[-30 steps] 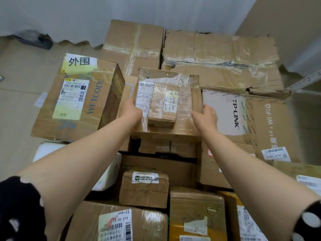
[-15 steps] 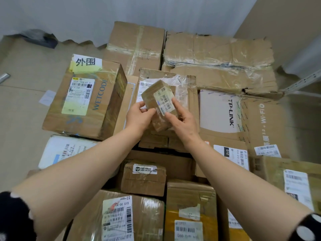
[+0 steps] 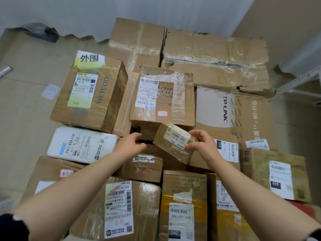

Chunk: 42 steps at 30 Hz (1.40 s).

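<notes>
Beige floor and a pale wall are seen behind a tight pile of taped cardboard parcels. At far left a WETCODE box (image 3: 90, 94) is stacked behind a white parcel (image 3: 81, 145). Left hand (image 3: 129, 147) is held over the middle of the pile, fingers loosely curled, nothing gripped. A narrow gap is left between its fingertips and the small parcel (image 3: 171, 145). Small parcel is held clear of the pile, tilted and label up, just in front of the large taped box (image 3: 163, 96). Long axis is judged to run far-left to near-right. Its right end is pinched by the right hand (image 3: 203, 146), thumb and fingers curled round it. TP-LINK box (image 3: 215, 108) is seen further right. Key relation: the free left end is pointed at the left fingertips, so only a short rightward reach is judged necessary for a two-handed hold.
</notes>
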Motion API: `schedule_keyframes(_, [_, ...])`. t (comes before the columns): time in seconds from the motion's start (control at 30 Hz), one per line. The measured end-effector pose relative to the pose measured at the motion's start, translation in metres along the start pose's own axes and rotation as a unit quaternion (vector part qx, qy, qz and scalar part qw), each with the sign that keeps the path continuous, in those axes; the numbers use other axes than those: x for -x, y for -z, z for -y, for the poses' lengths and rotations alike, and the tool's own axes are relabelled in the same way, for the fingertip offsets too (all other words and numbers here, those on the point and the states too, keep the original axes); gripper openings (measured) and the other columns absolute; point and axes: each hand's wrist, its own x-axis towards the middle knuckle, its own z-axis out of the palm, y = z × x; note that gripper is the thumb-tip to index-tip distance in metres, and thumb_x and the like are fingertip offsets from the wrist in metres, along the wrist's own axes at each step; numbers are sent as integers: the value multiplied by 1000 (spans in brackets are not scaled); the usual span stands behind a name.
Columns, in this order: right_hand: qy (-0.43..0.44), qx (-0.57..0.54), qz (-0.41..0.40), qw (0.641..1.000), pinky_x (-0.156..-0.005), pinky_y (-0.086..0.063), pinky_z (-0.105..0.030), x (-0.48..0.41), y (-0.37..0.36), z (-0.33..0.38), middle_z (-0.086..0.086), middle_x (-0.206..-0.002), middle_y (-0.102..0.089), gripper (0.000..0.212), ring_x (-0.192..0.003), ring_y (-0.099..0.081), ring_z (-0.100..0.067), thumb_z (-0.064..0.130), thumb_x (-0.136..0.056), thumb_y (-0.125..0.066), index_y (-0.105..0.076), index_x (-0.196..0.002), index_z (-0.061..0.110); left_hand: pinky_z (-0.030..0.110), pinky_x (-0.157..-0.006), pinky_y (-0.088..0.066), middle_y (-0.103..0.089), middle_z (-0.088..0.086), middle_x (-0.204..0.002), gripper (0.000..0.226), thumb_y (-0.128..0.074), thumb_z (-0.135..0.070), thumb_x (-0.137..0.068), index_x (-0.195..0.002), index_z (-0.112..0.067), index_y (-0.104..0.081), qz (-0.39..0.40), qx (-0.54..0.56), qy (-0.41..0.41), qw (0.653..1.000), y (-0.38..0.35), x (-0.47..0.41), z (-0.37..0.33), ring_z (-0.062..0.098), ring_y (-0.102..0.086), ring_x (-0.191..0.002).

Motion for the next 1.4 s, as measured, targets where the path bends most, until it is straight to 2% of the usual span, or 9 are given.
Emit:
schedule_keyframes(0.2, [28, 220, 58, 973, -80, -50, -24, -10, -5, -6, 9, -107, -56, 43, -101, -56, -13, 13, -78, -75, -58, -117, 23, 42, -108, -38, -41, -1, -148, 84, -66, -63, -76, -146, -28, -35, 138, -206, -19, 969, -20, -7, 18, 21, -39, -135])
schedule_keyframes(0.3, [28, 323, 80, 943, -89, -51, -33, -26, -14, -8, 2, -121, -55, 49, -106, -55, -15, 22, -81, -72, -51, -125, 24, 46, -107, -38, -42, 7, -144, 95, -58, -77, -70, -144, -22, -37, 139, -263, 2, 955, -30, -11, 20, 26, -38, -134])
schedule_keyframes(0.4, [23, 376, 99, 921, -86, -49, -29, -38, -23, -12, -2, -127, -53, 53, -109, -55, -17, 23, -85, -69, -45, -131, 21, 56, -108, -30, -42, 7, -141, 101, -46, -88, -65, -140, -21, -39, 119, -333, 14, 935, -38, -8, 15, 27, -32, -135])
schedule_keyframes(0.6, [8, 415, 111, 903, -92, -51, -34, -53, -32, -25, -6, -131, -52, 51, -116, -55, -22, 17, -90, -61, -40, -137, 18, 66, -106, -19, -18, 12, -155, 132, -40, -97, -54, -152, -13, -11, 72, -378, 63, 921, -62, -7, -3, 30, -14, -144])
schedule_keyframes(0.8, [-9, 443, 135, 886, -97, -47, -36, -64, -35, -24, -12, -133, -51, 48, -120, -52, -27, 12, -93, -55, -37, -138, 12, 54, -98, -32, -40, 9, -142, 103, -42, -89, -64, -137, -17, -40, 65, -396, 44, 915, -63, -8, -4, 29, -32, -133])
schedule_keyframes(1.03, [-27, 484, 150, 861, -94, -49, -37, -68, -38, -17, -13, -127, -54, 45, -115, -55, -27, 9, -93, -54, -38, -135, 6, 55, -101, -29, -42, 10, -139, 94, -42, -86, -67, -135, -21, -45, 77, -444, 44, 891, -44, -11, 2, 31, -33, -130])
schedule_keyframes(1.2, [-24, 558, 164, 813, -85, -49, -32, -69, -44, -12, -14, -123, -56, 40, -111, -57, -27, 10, -93, -53, -40, -130, 4, 63, -112, 3, -38, 12, -147, 91, -37, -85, -71, -137, -22, -45, 91, -466, 22, 880, -47, -10, 2, 33, -20, -142])
schedule_keyframes(1.27, [-21, 586, 161, 794, -83, -49, -34, -68, -46, -14, -13, -121, -56, 36, -110, -55, -28, 15, -92, -55, -45, -126, 8, 63, -112, 6, -40, 11, -146, 90, -38, -84, -72, -136, -22, -46, 94, -464, 12, 880, -48, -10, 1, 33, -22, -142])
schedule_keyframes(1.4, [-6, 583, 156, 798, -86, -49, -39, -71, -52, -24, -14, -123, -54, 41, -114, -51, -30, 27, -89, -62, -47, -124, 13, 62, -108, -17, -43, 9, -142, 87, -46, -80, -72, -137, -22, -41, 111, -408, 28, 906, -49, -13, 0, 31, -34, -134])
